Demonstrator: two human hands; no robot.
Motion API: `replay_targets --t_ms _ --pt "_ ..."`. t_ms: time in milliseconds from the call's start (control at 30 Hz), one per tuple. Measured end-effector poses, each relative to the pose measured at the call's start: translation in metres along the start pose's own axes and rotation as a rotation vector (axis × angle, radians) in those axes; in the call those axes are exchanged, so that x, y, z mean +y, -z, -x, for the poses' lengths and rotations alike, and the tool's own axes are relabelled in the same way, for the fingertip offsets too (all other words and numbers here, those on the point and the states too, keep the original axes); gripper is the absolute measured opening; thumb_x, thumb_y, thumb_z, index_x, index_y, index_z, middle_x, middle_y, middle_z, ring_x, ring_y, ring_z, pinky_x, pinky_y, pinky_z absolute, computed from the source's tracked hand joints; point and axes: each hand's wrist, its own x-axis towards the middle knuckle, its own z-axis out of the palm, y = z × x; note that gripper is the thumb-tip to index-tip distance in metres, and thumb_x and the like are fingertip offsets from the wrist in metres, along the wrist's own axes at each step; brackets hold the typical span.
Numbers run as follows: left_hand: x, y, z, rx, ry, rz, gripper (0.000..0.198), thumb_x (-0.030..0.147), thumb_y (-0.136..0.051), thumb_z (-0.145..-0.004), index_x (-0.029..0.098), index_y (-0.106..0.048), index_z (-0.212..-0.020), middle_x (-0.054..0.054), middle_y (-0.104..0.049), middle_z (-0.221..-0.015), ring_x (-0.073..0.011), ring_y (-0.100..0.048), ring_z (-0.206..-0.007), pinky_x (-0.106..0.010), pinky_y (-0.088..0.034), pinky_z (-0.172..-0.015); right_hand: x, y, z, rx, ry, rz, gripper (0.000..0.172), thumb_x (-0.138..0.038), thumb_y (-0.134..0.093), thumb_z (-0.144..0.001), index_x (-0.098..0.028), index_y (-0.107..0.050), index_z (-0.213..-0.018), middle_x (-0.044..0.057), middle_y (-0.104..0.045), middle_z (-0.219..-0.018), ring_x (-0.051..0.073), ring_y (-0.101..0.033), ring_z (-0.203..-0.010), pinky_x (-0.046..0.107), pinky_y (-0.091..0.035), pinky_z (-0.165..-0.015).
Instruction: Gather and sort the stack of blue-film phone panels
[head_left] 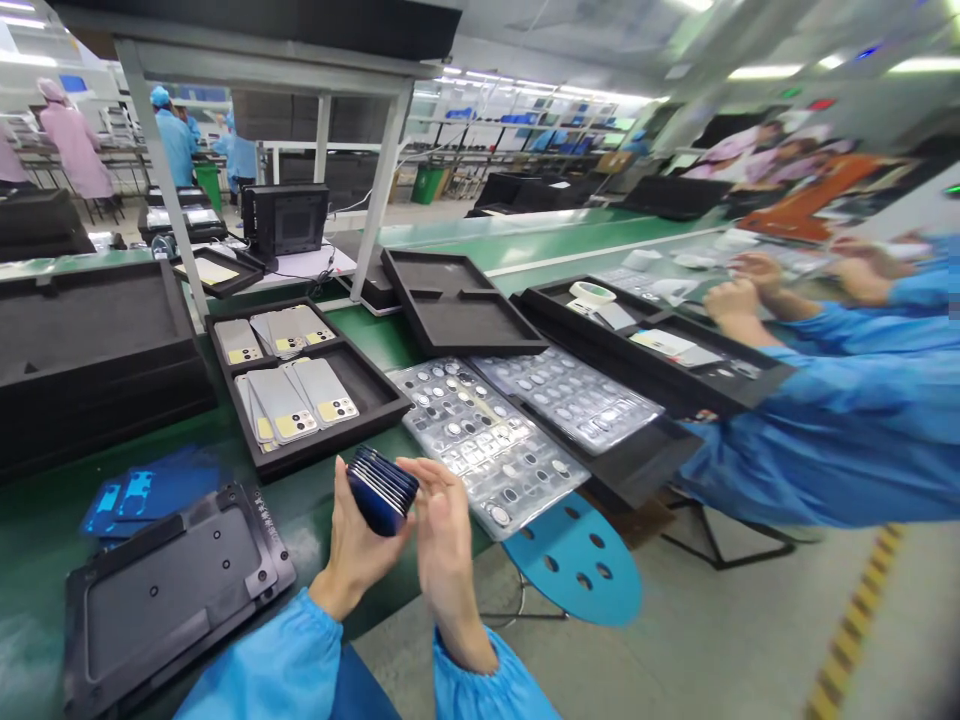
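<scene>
My left hand (354, 545) grips a stack of dark blue phone back covers (382, 488) from the left side, just above the near edge of the green bench. My right hand (442, 540) presses against the stack's right side with fingers bent round it. Both sleeves are light blue. Just beyond the hands lies a black tray (375, 400) holding several silver phone backs (296, 398) with yellow camera patches. To its right lie clear blister sheets (487, 440) filled with small round parts.
A black fixture plate (172, 590) lies at the near left, with blue covers (139, 495) behind it. Stacked black foam trays (90, 350) stand at the left. A co-worker's blue-sleeved arms (840, 400) reach over a tray at the right. A blue stool (574, 560) stands below the bench.
</scene>
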Motion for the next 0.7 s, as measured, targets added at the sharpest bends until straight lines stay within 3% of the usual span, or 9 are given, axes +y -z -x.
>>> replay_targets --t_ms 67,100,167,233,333,500,700 --pt "0.014 0.014 0.003 -0.159 0.034 0.11 0.119 0.043 -0.083 -0.069 0.024 -0.004 -0.156 -0.019 -0.05 -0.144 -0.0324 -0.058 -0.126 -0.055 -0.044 -0.109 -0.005 0.02 0.002 -0.056 -0.036 -0.01 0.041 -0.054 -0.066 -0.09 -0.028 -0.058 -0.121 0.009 -0.061 -0.133 0.027 -0.052 -0.133 0.047 -0.038 -0.115" --pt "0.019 0.021 0.004 -0.312 0.09 0.236 0.115 0.044 -0.083 -0.071 0.027 -0.008 -0.156 -0.019 -0.046 -0.148 -0.0318 -0.056 -0.128 -0.054 -0.044 -0.109 -0.007 0.029 0.005 -0.093 -0.068 -0.013 0.042 -0.053 -0.069 -0.089 -0.028 -0.059 -0.121 0.01 -0.06 -0.136 0.028 -0.05 -0.136 0.048 -0.038 -0.116" --pt "0.026 0.035 0.006 -0.59 0.206 0.413 0.102 0.053 -0.083 -0.07 0.025 -0.027 -0.151 -0.02 -0.047 -0.145 -0.0344 -0.058 -0.124 -0.053 -0.051 -0.1 -0.006 0.043 0.014 -0.182 -0.139 -0.026 0.046 -0.054 -0.071 -0.086 -0.028 -0.061 -0.122 0.012 -0.061 -0.136 0.031 -0.053 -0.134 0.05 -0.046 -0.109" --pt "0.026 0.044 0.007 -0.74 0.266 0.477 0.1 0.056 -0.085 -0.066 0.021 -0.037 -0.146 -0.021 -0.053 -0.138 -0.0362 -0.062 -0.118 -0.053 -0.054 -0.095 -0.003 0.047 0.025 -0.243 -0.206 -0.044 0.054 -0.058 -0.073 -0.083 -0.028 -0.059 -0.125 0.014 -0.061 -0.137 0.033 -0.058 -0.129 0.049 -0.053 -0.102" --pt "0.02 0.049 0.008 -0.826 0.264 0.464 0.114 0.051 -0.09 -0.063 0.022 -0.028 -0.154 -0.02 -0.054 -0.138 -0.037 -0.059 -0.123 -0.057 -0.048 -0.103 0.003 0.041 0.036 -0.226 -0.275 -0.043 0.068 -0.055 -0.081 -0.076 -0.03 -0.051 -0.132 0.013 -0.056 -0.142 0.032 -0.058 -0.129 0.045 -0.055 -0.1" --pt "0.017 0.052 0.007 -0.871 0.206 0.351 0.132 0.053 -0.089 -0.064 0.025 -0.005 -0.162 -0.021 -0.04 -0.155 -0.0405 -0.036 -0.145 -0.061 -0.035 -0.114 0.005 0.033 0.033 -0.16 -0.365 0.007 0.086 -0.044 -0.088 -0.069 -0.032 -0.041 -0.14 0.012 -0.052 -0.141 0.029 -0.063 -0.119 0.041 -0.057 -0.096" --pt "0.025 0.056 0.004 -0.854 0.167 0.325 0.111 0.059 -0.081 -0.072 0.021 -0.022 -0.159 -0.02 -0.03 -0.163 -0.0405 -0.03 -0.149 -0.061 -0.024 -0.12 0.003 0.032 0.027 -0.196 -0.417 -0.096 0.09 -0.043 -0.089 -0.066 -0.032 -0.039 -0.14 0.012 -0.056 -0.139 0.029 -0.062 -0.124 0.044 -0.05 -0.106"
